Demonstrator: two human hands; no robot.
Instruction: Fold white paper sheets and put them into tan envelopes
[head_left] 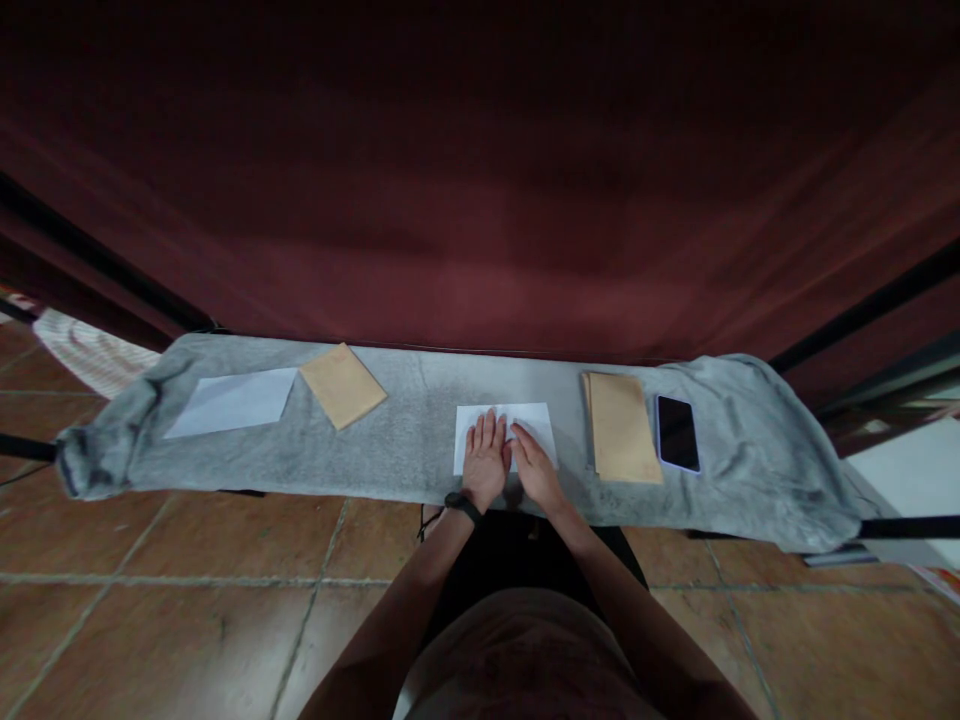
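Note:
A white sheet of paper (pixel 540 412), which looks folded, lies on the grey cloth in front of me. My left hand (pixel 486 460) rests flat on it with the fingers stretched out, pointing away from me. My right hand (pixel 534 468) lies on the paper's right half, tilted a little on its side, with its fingers extended toward the left hand. The two hands almost meet at the middle of the sheet and cover much of it. Neither hand grips anything. A dark watch (pixel 463 506) is on my left wrist.
A grey cloth (pixel 420 440) covers the narrow table. Left of me lie a tan envelope (pixel 343 386) and another white sheet (pixel 232 402). To the right are several tan envelopes (pixel 624 428) in a stack and a phone (pixel 678 434). A dark red curtain (pixel 480 250) hangs behind.

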